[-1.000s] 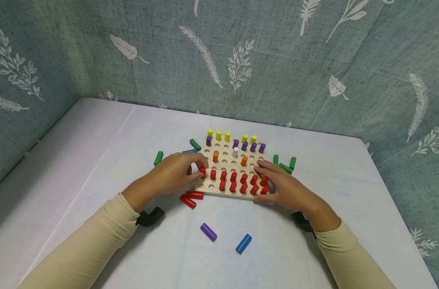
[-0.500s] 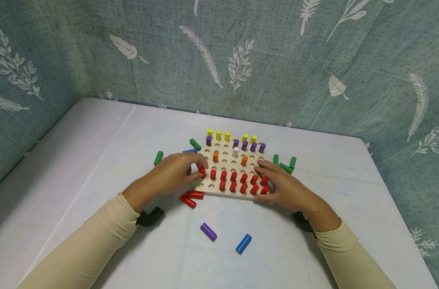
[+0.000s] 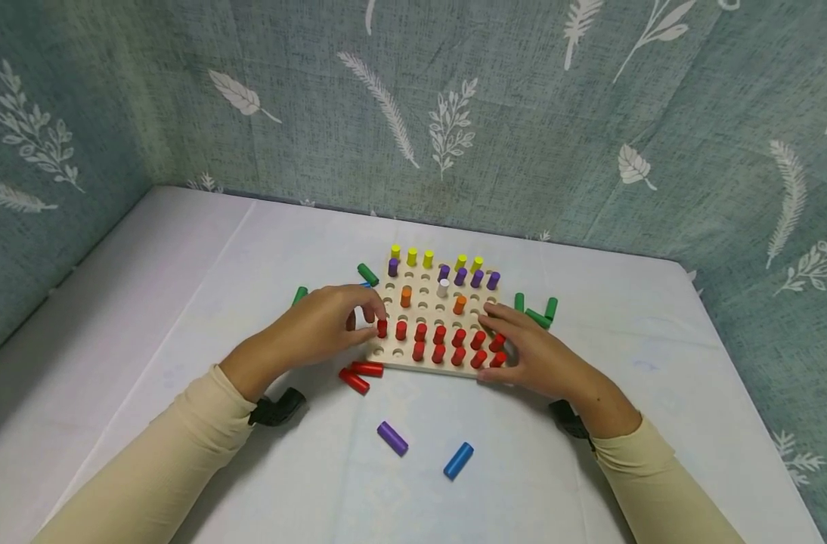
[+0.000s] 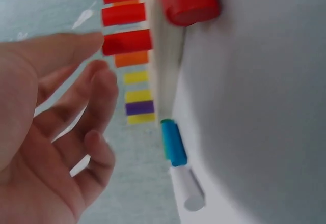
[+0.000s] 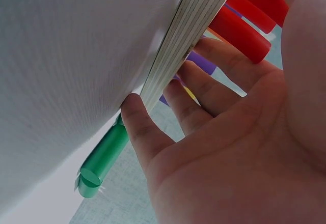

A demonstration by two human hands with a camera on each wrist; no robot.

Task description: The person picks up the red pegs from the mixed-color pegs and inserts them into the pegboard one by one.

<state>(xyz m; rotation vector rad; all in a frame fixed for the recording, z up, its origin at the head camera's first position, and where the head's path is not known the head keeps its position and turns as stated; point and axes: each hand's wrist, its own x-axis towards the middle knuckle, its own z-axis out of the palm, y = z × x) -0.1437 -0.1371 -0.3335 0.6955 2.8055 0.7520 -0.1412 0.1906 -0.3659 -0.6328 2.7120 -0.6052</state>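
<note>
A wooden pegboard (image 3: 447, 368) lies on the white-covered table with rows of coloured pegs in its holes. At its left side my left hand (image 3: 321, 326) has its thumb tip right at a red peg (image 3: 382, 329), which stands upright at the row's left end. In the left wrist view that peg (image 4: 127, 42) shows along its length, with the fingers bent and apart from it. My right hand (image 3: 532, 350) holds the board's near right corner, thumb at the front edge. The right wrist view has its fingers (image 5: 204, 84) against the board's side (image 5: 175, 40).
Two loose red pegs (image 3: 354, 381) lie left of the board's near edge. A purple peg (image 3: 392, 438) and a blue peg (image 3: 458, 461) lie in front. Green pegs (image 3: 552, 308) are scattered on both sides. A patterned cloth (image 3: 413, 113) hangs behind the table.
The red peg at my left fingertips has gone slightly lower in its hole and is let go. My left hand has drawn back a little to the left. My right hand has stayed put.
</note>
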